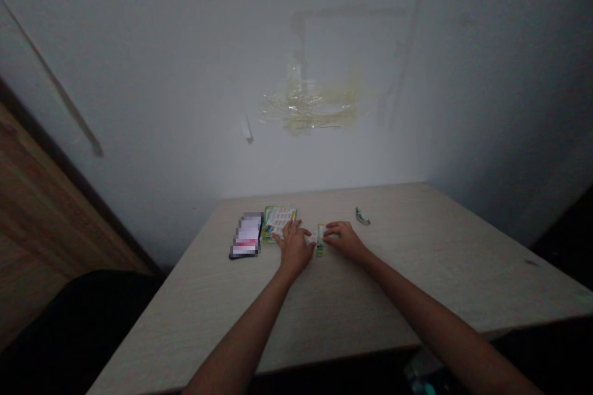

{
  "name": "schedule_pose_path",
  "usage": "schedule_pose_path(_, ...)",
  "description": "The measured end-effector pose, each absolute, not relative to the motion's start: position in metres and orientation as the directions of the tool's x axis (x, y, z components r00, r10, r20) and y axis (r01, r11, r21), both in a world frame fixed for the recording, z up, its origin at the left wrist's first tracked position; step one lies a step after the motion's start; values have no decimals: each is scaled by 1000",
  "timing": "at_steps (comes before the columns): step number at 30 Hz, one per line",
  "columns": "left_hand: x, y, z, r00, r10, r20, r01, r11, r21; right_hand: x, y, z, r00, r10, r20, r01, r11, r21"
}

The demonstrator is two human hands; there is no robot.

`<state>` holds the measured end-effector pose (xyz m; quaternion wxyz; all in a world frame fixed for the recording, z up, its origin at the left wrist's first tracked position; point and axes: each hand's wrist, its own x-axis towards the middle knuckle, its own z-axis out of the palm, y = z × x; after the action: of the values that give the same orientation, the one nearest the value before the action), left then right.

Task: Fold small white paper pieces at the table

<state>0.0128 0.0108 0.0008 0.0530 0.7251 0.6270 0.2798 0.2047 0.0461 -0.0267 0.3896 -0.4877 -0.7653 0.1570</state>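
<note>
Between my hands a narrow green-and-yellow printed strip (320, 242) lies upon the table, with a whitish patch at its left side. My left hand (294, 248) rests just left of it, palm down with fingers spread. Its outer fingertips reach over the lower right of a green-and-white printed packet or leaflet (279, 217); its thumb comes close to the strip. My right hand (346, 238) has its fingers bent, thumb and fingertips at the strip's right edge. Exactly how firmly they grip is too small to make out.
A phone (247, 236) with a blurred screen lies left of the packet. Behind my right hand sits a small crumpled green-and-white piece (362, 216). The pale wooden table (417, 247) meets a wall (185, 74) bearing old clear tape (319, 105).
</note>
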Motion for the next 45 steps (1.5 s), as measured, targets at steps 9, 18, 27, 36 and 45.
schedule_pose_path(9,12,10,-1,105,931,350,853,-265,450,205,54,-27,-154,893,423,464,444,-766)
schedule_pose_path(18,16,1,9,95,912,399,768,-323,554,204,47,-21,-10,967,254,242,249,-938)
schedule_pose_path(27,20,0,5,137,903,408,767,-357,533,194,38,-14,-46,962,268,160,272,-949)
schedule_pose_path(36,19,3,2,134,919,371,732,-344,588,195,36,-12,-123,944,307,147,324,-935)
schedule_pose_path(45,19,4,0,104,933,346,688,-318,652,195,36,-14,-174,934,312,145,338,-930)
